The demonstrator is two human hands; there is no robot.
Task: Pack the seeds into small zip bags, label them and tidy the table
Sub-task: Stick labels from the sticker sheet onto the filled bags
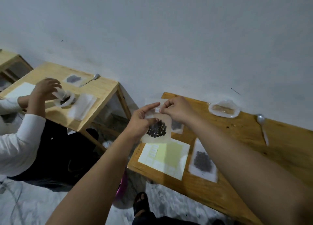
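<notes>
With the left hand [142, 121] holding the small clear zip bag of dark seeds [156, 129] taut, the right hand [177, 110], pinching a small white label [157, 109], should press it flat and smooth.

A shared workroom with a pale wall, a second worker and a light floor.

A plain white wall [169, 29] fills the upper half of the tilted view, marked by a few small dark specks. At the left, a second person in a white long-sleeved top [20, 140] and dark trousers [67, 157] sits at a separate light wooden table [101, 90]; a metal spoon [90, 80] lies near its far edge. Part of another wooden piece of furniture [10, 62] shows at the far left. Below, the floor [33, 204] is pale and mottled, with a dark sandal [141, 204] and a pink object [122, 187] beside it.
</notes>
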